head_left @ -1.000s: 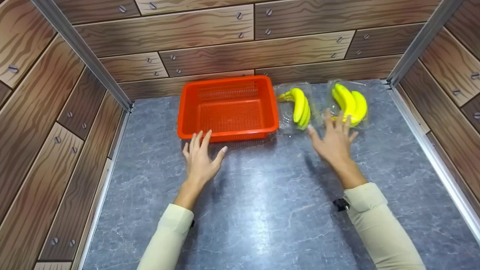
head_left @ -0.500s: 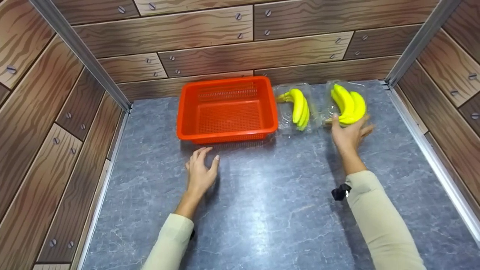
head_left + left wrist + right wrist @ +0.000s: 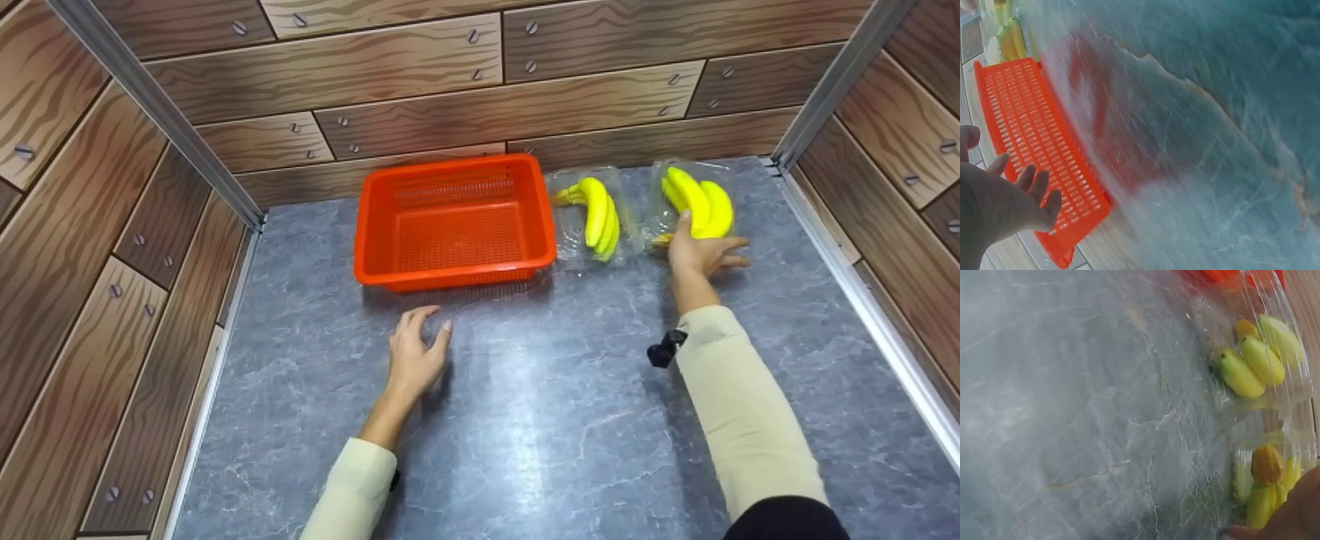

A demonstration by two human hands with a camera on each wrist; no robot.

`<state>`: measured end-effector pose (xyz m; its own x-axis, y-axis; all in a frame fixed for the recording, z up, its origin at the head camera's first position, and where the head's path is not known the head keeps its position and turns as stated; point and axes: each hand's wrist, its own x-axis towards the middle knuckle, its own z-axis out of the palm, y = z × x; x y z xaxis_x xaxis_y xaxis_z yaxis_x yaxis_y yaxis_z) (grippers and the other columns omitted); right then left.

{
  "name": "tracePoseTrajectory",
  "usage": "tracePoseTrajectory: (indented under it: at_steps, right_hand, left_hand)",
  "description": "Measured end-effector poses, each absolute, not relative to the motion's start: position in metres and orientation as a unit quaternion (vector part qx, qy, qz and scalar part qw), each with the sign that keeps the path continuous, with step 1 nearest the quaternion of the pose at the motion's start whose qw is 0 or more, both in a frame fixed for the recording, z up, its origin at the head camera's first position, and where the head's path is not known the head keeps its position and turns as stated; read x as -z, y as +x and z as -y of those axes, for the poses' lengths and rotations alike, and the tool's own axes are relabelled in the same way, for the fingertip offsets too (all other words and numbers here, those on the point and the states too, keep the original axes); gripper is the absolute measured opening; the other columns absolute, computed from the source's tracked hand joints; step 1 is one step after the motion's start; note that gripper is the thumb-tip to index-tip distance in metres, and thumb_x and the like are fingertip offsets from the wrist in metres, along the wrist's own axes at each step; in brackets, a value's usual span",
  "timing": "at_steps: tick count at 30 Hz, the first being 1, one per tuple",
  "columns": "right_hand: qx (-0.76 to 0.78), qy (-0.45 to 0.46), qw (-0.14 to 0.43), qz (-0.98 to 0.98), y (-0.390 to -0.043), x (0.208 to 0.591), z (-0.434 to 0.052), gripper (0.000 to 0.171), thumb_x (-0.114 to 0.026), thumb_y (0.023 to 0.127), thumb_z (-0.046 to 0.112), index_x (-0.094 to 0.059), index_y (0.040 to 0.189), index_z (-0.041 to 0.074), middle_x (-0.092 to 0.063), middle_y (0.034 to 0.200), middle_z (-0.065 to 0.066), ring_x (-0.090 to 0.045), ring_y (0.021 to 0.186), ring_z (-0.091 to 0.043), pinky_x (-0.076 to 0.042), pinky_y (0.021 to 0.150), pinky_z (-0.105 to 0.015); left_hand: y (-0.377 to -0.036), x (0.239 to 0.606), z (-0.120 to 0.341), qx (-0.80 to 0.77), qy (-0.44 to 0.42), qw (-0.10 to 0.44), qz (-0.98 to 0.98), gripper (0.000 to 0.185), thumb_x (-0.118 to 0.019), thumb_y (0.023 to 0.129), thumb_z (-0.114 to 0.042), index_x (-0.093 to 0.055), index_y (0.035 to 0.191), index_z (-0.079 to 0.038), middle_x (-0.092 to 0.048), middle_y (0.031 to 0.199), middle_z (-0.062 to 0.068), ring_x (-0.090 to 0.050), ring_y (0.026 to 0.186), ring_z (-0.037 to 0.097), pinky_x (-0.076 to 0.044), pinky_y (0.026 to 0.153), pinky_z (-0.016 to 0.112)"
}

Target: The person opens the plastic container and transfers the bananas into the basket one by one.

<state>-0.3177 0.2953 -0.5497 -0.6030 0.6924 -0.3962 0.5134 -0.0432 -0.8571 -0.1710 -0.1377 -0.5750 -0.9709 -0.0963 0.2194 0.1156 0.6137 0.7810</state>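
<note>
Tabletop point(image 3: 525, 420) of grey marbled stone filled the floor of the booth, closed in on the left, far and right sides by wood-grain wall panels point(image 3: 420, 120) studded with screw heads. An orange plastic basket point(image 3: 455, 222) with slotted walls stood at the far side, left of centre, its far rim near the back panel. Just right of the basket lay a bunch of bananas in a clear wrapper point(image 3: 598, 214), and further right, apart from it, lay a second wrapped bunch of bananas point(image 3: 701, 201) near the far right corner.

The right hand point(image 3: 701, 251), at the end of a cream sleeve point(image 3: 739, 409), was at the near end of the second bunch. Its thumb lay up against the left side of the bananas and its fingers point(image 3: 731, 244) reached round the right side, curled about the wrapped fruit. The right wrist view showed the brown stem end of that bunch close to the palm, with the other bunch beyond it.

The left hand point(image 3: 416, 356) rested low over the bare tabletop, near the basket's near wall but apart from it. Its fingers point(image 3: 420, 315) were loosely curled and slightly spread, holding nothing; the left wrist view showed them hanging free in front of the basket's slotted side.
</note>
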Motion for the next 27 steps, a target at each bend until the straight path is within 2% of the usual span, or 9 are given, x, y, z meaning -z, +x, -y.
tracePoseTrajectory:
  at_steps: [5, 9, 17, 24, 27]
  right_hand:
    - [-0.567, -0.466, 0.071, 0.676, -0.32, 0.549, -0.303, 0.12, -0.058, 0.098, 0.068, 0.023, 0.169, 0.017, 0.033, 0.175, -0.015, 0.021, 0.167, -0.03, -0.002, 0.139, -0.042]
    - [-0.572, -0.464, 0.064, 0.673, -0.32, 0.549, -0.306, 0.118, -0.061, 0.098, 0.066, 0.02, 0.17, 0.019, 0.031, 0.177, -0.014, 0.017, 0.169, -0.028, -0.002, 0.139, -0.039]
    - [-0.569, -0.452, 0.066, 0.684, -0.319, 0.546, -0.314, 0.114, -0.063, 0.098, 0.063, 0.012, 0.172, 0.02, 0.014, 0.181, -0.012, -0.002, 0.17, -0.025, -0.007, 0.138, -0.028]
    - [-0.569, -0.432, 0.065, 0.697, -0.312, 0.546, -0.326, 0.111, -0.066, 0.097, 0.058, 0.004, 0.173, 0.018, 0.004, 0.18, -0.012, -0.014, 0.168, -0.024, -0.013, 0.137, -0.027]
    - [-0.565, -0.425, 0.063, 0.704, -0.308, 0.549, -0.332, 0.11, -0.067, 0.096, 0.057, 0.0, 0.173, 0.016, -0.001, 0.18, -0.013, -0.02, 0.167, -0.025, -0.017, 0.136, -0.028]
  left_hand:
    - [-0.165, 0.584, 0.139, 0.427, -0.017, 0.089, 0.9, 0.039, -0.072, 0.1, -0.025, -0.07, 0.135, -0.007, -0.066, 0.139, 0.018, -0.06, 0.137, 0.039, -0.032, 0.118, 0.076]
    - [-0.162, 0.588, 0.146, 0.414, -0.018, 0.086, 0.906, 0.039, -0.073, 0.1, -0.024, -0.07, 0.135, -0.007, -0.067, 0.138, 0.016, -0.061, 0.136, 0.038, -0.03, 0.116, 0.083]
    - [-0.163, 0.587, 0.151, 0.416, -0.03, 0.09, 0.905, 0.037, -0.073, 0.1, -0.022, -0.071, 0.133, -0.005, -0.07, 0.133, 0.017, -0.065, 0.13, 0.038, -0.038, 0.113, 0.074]
    - [-0.162, 0.586, 0.152, 0.422, -0.034, 0.084, 0.902, 0.038, -0.072, 0.1, -0.023, -0.07, 0.134, -0.005, -0.069, 0.134, 0.017, -0.063, 0.134, 0.04, -0.029, 0.116, 0.084]
    - [-0.16, 0.588, 0.153, 0.421, -0.033, 0.08, 0.903, 0.038, -0.073, 0.1, -0.023, -0.07, 0.134, -0.005, -0.069, 0.133, 0.016, -0.064, 0.131, 0.039, -0.031, 0.116, 0.081]
